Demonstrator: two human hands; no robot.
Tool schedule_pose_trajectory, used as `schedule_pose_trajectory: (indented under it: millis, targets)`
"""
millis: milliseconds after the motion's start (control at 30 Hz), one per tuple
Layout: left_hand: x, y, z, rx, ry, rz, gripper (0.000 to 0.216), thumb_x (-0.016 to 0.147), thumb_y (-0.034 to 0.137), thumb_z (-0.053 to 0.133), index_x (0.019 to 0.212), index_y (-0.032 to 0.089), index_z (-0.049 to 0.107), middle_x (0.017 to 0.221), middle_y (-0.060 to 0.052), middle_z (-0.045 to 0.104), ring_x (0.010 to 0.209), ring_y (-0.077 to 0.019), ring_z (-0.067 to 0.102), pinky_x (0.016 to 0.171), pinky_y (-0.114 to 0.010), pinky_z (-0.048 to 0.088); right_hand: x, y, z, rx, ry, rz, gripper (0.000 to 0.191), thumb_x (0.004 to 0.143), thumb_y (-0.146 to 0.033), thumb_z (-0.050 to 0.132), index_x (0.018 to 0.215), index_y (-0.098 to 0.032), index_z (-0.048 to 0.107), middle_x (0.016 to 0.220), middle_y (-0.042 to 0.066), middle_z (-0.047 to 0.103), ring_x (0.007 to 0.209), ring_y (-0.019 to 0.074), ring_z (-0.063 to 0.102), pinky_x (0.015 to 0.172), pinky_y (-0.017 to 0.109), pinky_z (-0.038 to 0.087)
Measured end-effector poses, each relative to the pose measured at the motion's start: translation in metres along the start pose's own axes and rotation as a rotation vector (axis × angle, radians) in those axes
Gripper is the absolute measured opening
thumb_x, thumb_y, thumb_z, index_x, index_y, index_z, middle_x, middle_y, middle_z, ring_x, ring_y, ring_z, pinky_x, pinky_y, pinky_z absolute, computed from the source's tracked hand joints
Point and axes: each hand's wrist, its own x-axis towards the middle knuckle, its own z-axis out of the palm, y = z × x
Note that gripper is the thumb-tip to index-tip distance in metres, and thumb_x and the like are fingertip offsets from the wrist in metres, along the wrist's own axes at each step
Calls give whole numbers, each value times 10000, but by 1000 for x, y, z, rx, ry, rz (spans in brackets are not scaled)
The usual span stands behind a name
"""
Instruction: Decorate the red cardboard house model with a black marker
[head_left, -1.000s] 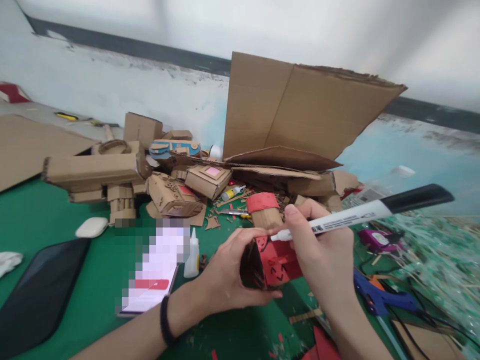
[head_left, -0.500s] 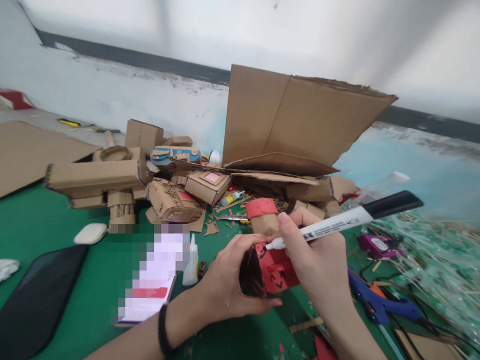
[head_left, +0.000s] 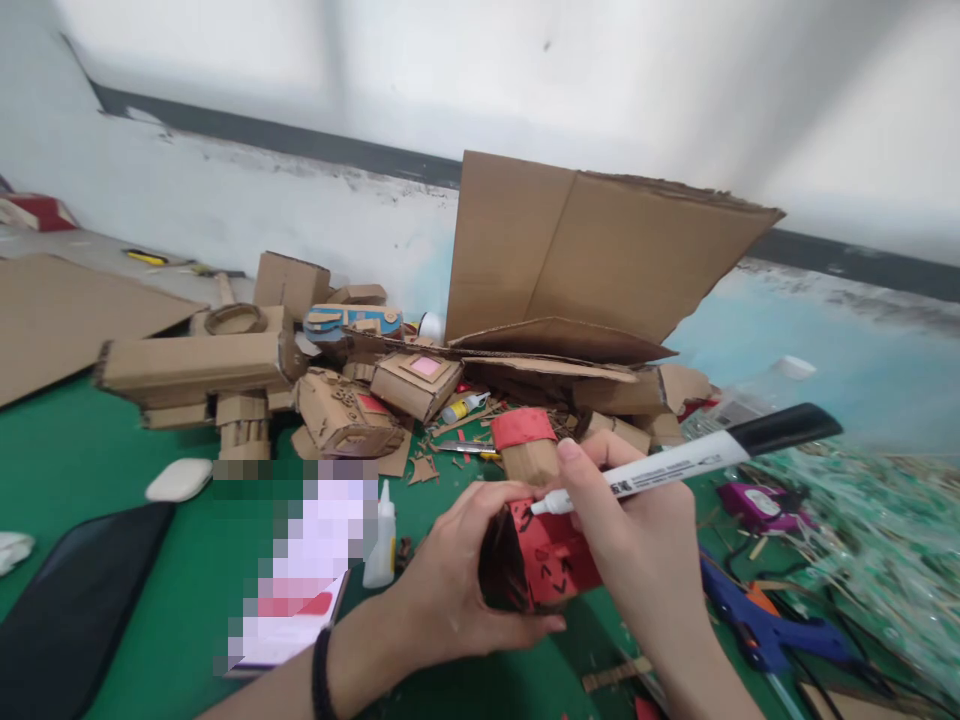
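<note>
My left hand is wrapped round a hollow cardboard piece faced with red paper, its open end turned toward the left. Black curved and angled strokes mark the red face. Between the fingers of my right hand is a white whiteboard marker with a black end, its tip at the upper left of the red face. Part of the red face lies hidden behind my right hand. Just beyond stands a cardboard cylinder with a red band on top; whether it joins the held piece I cannot tell.
A blue glue gun and purple tape measure lie at right beside tangled clear plastic. A glue bottle and phone are left of my hands. Cardboard models, a utility knife and a large cardboard sheet sit beyond.
The marker tip has shifted slightly on the red face, and the marker's black end sits a little lower. Both hands keep their holds. The whole view has shifted slightly.
</note>
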Motion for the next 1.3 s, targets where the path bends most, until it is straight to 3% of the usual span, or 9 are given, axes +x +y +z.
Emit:
schedule_pose_trajectory:
  millis: [333,633,800,1100,1300]
  targets:
    - [0,-4,0,26,4,38,1001,738,453,1037,1578,367,499,1433,-87,691,1290,-319,714,1115,-458,602,0,0,2,19,7,-3,474,1035,-474,647,636,-228,574,553,-41,534,542,124,466,555,255,368]
    - [-1,-2,0,39,-6,-1,962,738,480,1025,1549,314,535,1425,-114,719,1281,-337,725,1107,-474,612,4,12,0,32,51,-50,510,1033,-521,651,624,-229,562,535,-40,508,516,127,458,509,249,354]
    - [-1,-1,-1,56,-3,-19,955,738,464,1027,1547,320,540,1430,-106,721,1284,-332,726,1106,-469,613,2,5,2,24,-5,-3,480,1040,-480,641,639,-228,562,567,-39,539,563,128,482,578,252,384]
    - [0,1,-1,62,-17,-69,947,713,397,1031,1526,319,551,1382,-91,727,1244,-322,729,1095,-471,614,4,8,-1,33,-20,-35,473,1040,-474,638,642,-232,558,547,-38,539,534,129,476,535,249,372]
    - [0,1,-1,69,-7,-17,985,703,368,1047,1535,365,520,1381,-57,716,1211,-292,734,1070,-437,615,5,11,-2,30,-67,-83,462,1043,-456,625,644,-232,565,558,-24,583,539,134,518,528,242,388]
